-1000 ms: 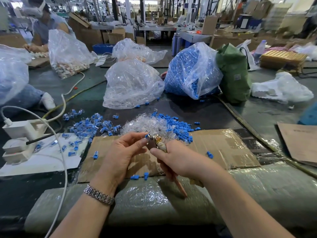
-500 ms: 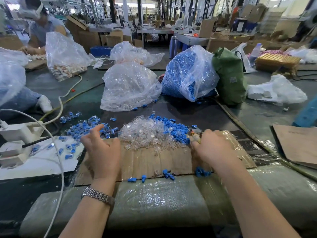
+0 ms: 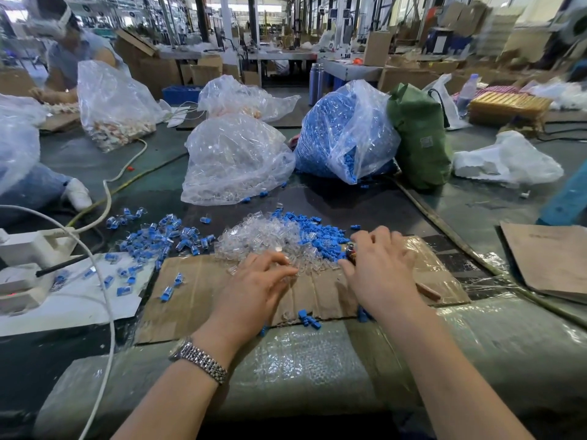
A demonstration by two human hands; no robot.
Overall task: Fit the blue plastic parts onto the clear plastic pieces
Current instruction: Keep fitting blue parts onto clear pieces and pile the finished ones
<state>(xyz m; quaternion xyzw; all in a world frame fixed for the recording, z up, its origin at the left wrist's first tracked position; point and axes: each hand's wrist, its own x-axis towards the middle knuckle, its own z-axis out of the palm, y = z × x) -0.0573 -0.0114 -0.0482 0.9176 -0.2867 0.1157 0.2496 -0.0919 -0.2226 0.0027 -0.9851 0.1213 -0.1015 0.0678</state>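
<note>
A heap of small blue plastic parts (image 3: 320, 236) lies against a heap of colourless clear plastic pieces (image 3: 260, 239) on a plain brown corrugated cardboard sheet (image 3: 197, 290). A dark green fabric bag (image 3: 419, 138) stands beside a transparent plastic sack of blue parts (image 3: 343, 134). The wrist wears a silver metal link watchband (image 3: 198, 360).

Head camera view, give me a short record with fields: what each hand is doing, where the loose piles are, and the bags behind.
left hand: fingers reaching into the heap of small clear plastic pieces; whether it grips one cannot be told
right hand: grips a dark tool by the loose pile of blue plastic parts
assembled pile: blue-and-clear pieces, left of the clear heap
work surface: flattened brown cardboard sheet
bags behind: clear plastic bag of clear pieces; clear plastic bag of blue parts
</note>
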